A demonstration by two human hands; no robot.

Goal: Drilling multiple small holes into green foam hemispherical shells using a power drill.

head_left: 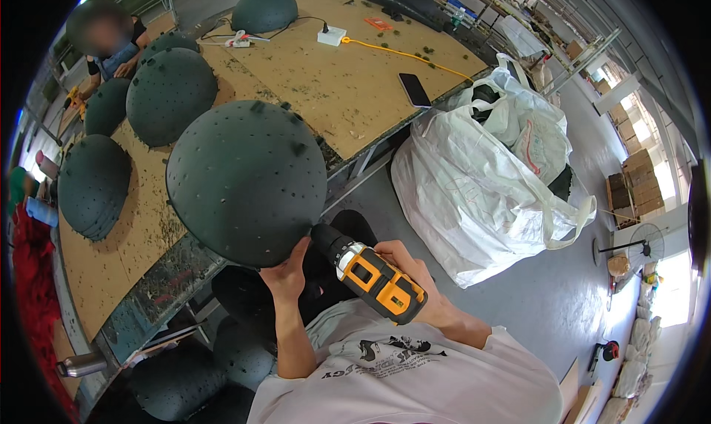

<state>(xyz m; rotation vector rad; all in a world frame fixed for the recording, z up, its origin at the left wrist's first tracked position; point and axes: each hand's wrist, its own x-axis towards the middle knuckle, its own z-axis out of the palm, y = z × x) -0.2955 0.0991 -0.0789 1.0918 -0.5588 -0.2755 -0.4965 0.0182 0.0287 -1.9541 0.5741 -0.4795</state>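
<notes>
A large dark green dome [244, 179], dotted with holes and small dark nubs, rests at the near edge of the table. My left hand [284, 274] grips its lower rim, with the thumb up against the surface and the other fingers partly hidden beneath. In my right hand [416, 277] is a yellow and black cordless drill [381, 282], its handle hidden under the battery end. The drill's dark chuck points up and left and meets the dome's lower right rim, close to my left thumb. Whether a bit has entered the dome cannot be seen.
More domes [172, 97] stand along the wooden table [348, 76], where a phone [414, 90] and a white power strip [331, 36] with a yellow cord lie. A big white sack [474, 179] stands right. Across the table sits a person [118, 57] holding another drill. A metal bottle [81, 365] is lower left.
</notes>
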